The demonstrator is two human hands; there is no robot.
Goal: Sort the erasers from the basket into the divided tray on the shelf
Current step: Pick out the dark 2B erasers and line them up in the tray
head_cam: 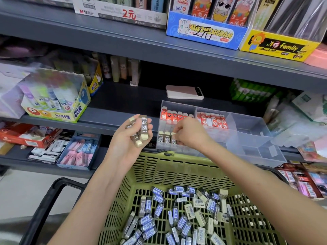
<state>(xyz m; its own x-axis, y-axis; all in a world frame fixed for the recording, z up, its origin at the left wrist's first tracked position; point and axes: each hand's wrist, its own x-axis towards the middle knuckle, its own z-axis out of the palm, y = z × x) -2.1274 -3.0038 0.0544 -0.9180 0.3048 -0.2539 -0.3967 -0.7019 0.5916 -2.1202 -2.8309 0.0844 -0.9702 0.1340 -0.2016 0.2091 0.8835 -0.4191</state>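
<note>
The left hand (130, 138) grips several erasers (142, 129) just left of the tray (247, 128) edge. The right hand (190, 134) seemingly pinches one eraser (173, 135) in the near-left compartment; the right compartments hold room.

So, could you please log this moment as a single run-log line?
left hand: holds grey erasers | right hand: pinches eraser over front-left compartment of tray | basket: loose erasers remain

**Clear plastic, paper sleeves, matt rubber**

The divided tray (247, 131) at the right hand (187, 133) is clear, glossy plastic. Below both hands, the basket (177, 167) is matt green plastic lattice. The erasers (143, 128) in the left hand (127, 138) show matt cream rubber ends in smooth printed paper sleeves. Behind the hands, the shelf (113, 114) looks like matt grey painted metal.
</note>
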